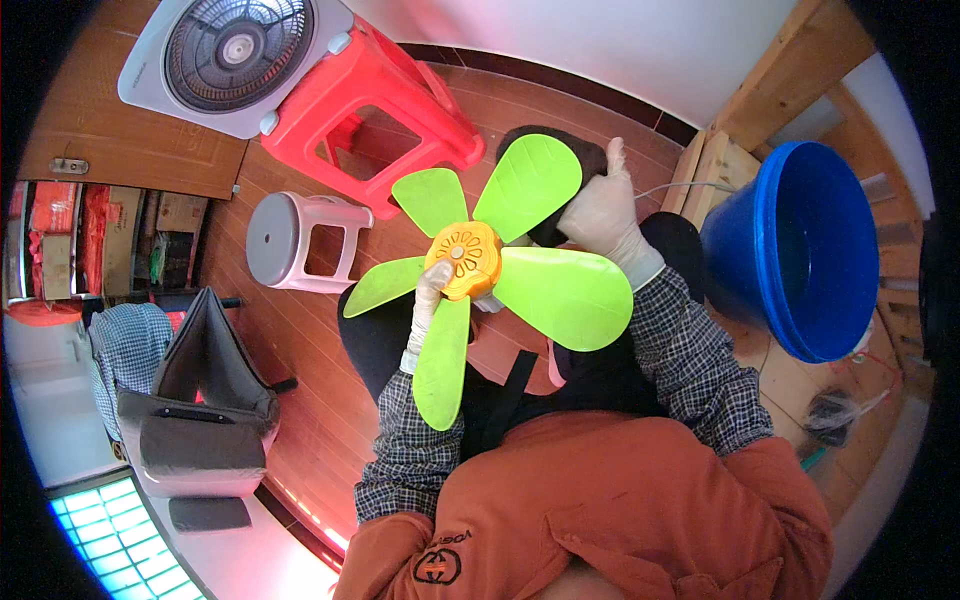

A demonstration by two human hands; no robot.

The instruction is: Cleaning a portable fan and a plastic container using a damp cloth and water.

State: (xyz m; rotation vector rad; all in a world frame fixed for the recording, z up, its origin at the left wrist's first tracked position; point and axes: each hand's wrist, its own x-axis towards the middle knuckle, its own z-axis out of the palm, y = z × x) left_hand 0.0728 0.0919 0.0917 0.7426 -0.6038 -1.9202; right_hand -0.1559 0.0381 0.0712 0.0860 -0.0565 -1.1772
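A bright green fan blade assembly with several leaf-shaped blades and a yellow flower-like hub is in front of my lap. My left hand, in a whitish glove, grips the hub, its thumb on the yellow face and its other fingers hidden behind. My right hand, gloved too, is closed on a dark cloth with the thumb raised. The cloth lies partly behind the upper green blade. Checked sleeves cover both forearms.
A box fan without a front grille lies by a red plastic stool. Nearby are a small grey-topped stool and a grey folded chair or cushion. On the right, a blue bucket stands near a wooden frame.
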